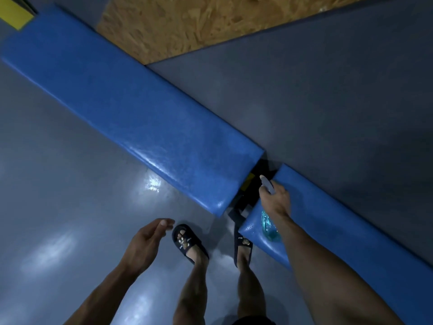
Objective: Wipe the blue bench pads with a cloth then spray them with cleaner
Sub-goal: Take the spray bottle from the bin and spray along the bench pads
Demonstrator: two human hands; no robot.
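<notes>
A long blue bench pad point(131, 113) runs from the upper left to the centre, its near end glossy. A second, shorter blue pad point(332, 221) continues to the lower right, with a dark gap between them. My right hand point(275, 198) is shut on a spray bottle point(269, 227) of pale blue liquid, its grey nozzle at the gap, above the near end of the second pad. My left hand point(146, 240) hangs open and empty over the floor, left of my feet. No cloth is in view.
The black bench frame point(248, 198) with a yellow label shows in the gap. Shiny grey floor point(58, 207) surrounds the bench. My feet in dark sandals point(187, 242) stand close to the pads. A chipboard panel point(199, 22) lies beyond, and a yellow part point(14, 12) sits top left.
</notes>
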